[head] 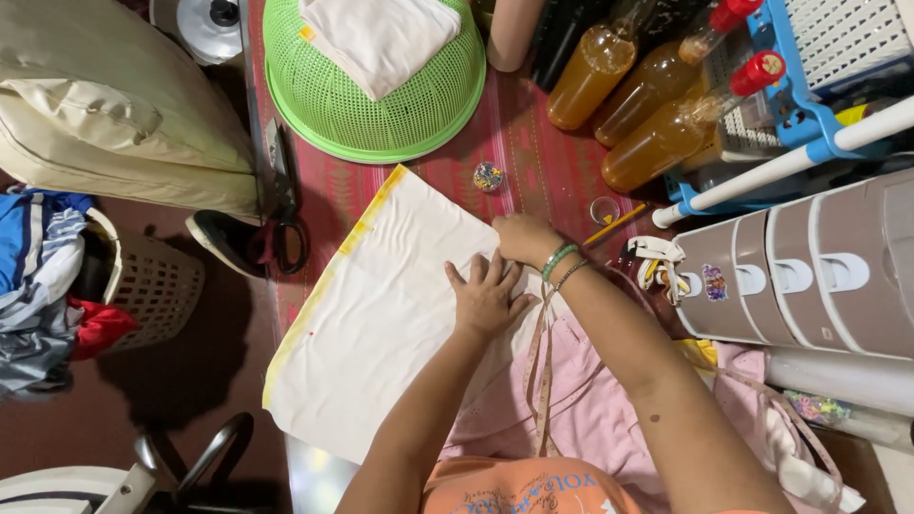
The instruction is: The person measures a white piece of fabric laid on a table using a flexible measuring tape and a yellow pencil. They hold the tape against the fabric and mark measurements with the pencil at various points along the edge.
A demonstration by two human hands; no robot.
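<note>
Head view looks down on a red patterned table [543, 162] where a sheet of white cloth [381, 314] with a yellow edge lies spread out. Left hand [486, 295] rests flat on the cloth, fingers spread, gripping nothing. Right hand [524, 238] (beaded bracelets at the wrist) sits just beyond it at the cloth's far edge, fingers curled under; whether it pinches the cloth I cannot tell. A measuring tape [543, 371] hangs below the hands. Black scissors [284, 205] lie left of the cloth, a green basket [371, 105] beyond.
</note>
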